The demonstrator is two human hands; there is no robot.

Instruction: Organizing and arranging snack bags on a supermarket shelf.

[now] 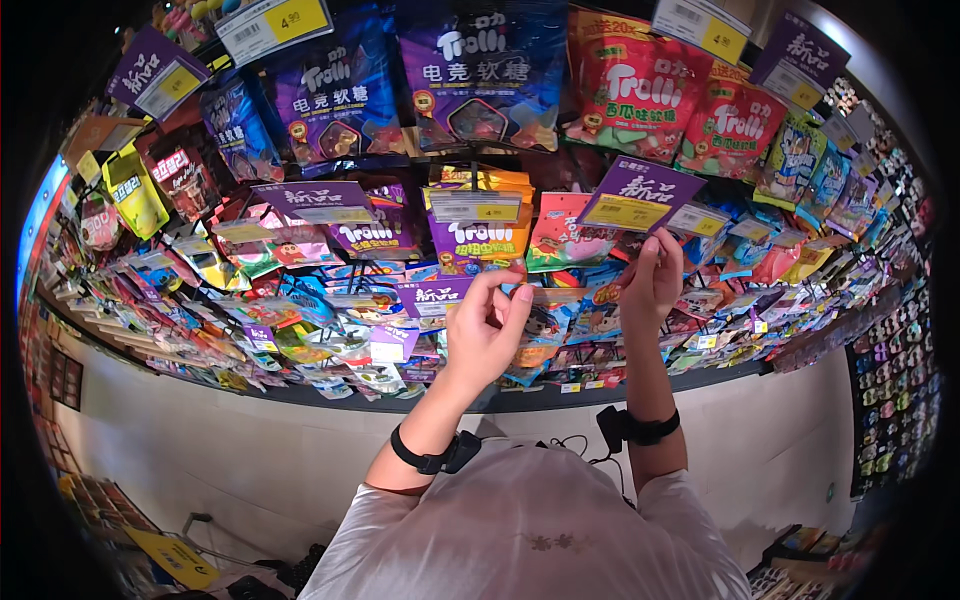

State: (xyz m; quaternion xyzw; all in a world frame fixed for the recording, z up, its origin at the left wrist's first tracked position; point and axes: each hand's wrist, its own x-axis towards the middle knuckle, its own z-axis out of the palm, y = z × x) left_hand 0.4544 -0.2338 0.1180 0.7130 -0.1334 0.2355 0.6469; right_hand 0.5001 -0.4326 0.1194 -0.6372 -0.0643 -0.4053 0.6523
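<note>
My right hand (654,281) is raised to a tilted purple sign card (649,187), its fingertips pinched at the card's lower right corner. A yellow and white price label (622,214) sits along the bottom of that card. My left hand (487,326) is held with curled fingers, thumb close to the index finger; whether something small is between them is not clear. Just above it hangs a purple and yellow Trolli gummy candy bag (480,244). Between the hands, higher up, is a red and green watermelon candy bag (562,232).
Rows of candy bags hang on hooks, with blue Trolli bags (484,82) and red Trolli bags (637,90) on top. Price tags (274,30) jut out in front. Below runs the dark base edge (525,401) of the display, above a pale tiled floor (285,442).
</note>
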